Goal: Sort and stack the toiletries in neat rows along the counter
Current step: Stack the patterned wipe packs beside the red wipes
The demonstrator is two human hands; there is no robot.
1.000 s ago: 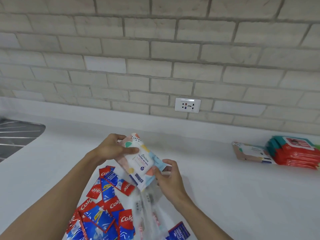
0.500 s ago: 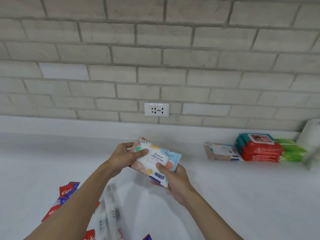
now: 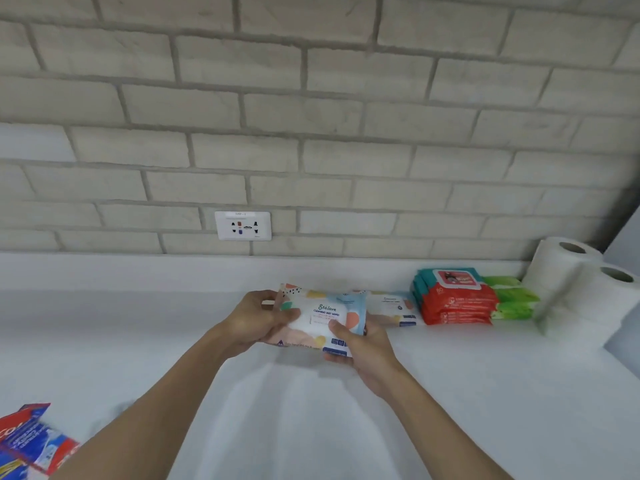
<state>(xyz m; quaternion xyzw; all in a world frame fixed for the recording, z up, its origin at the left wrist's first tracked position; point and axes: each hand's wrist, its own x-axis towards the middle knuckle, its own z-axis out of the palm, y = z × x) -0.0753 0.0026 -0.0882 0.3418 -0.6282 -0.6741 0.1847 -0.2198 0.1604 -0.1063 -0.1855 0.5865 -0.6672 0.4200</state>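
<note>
Counter: left hand, right hand fingers pinch wipes pack; beyond, similar pack, red stack, possibly green wipes.

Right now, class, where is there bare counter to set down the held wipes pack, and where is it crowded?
Bare: the counter below the wall outlet, left of the lying wipes pack; also the front strip before the red packs. Crowded: back right, with green packs and paper rolls; toothpaste packets front left.
</note>
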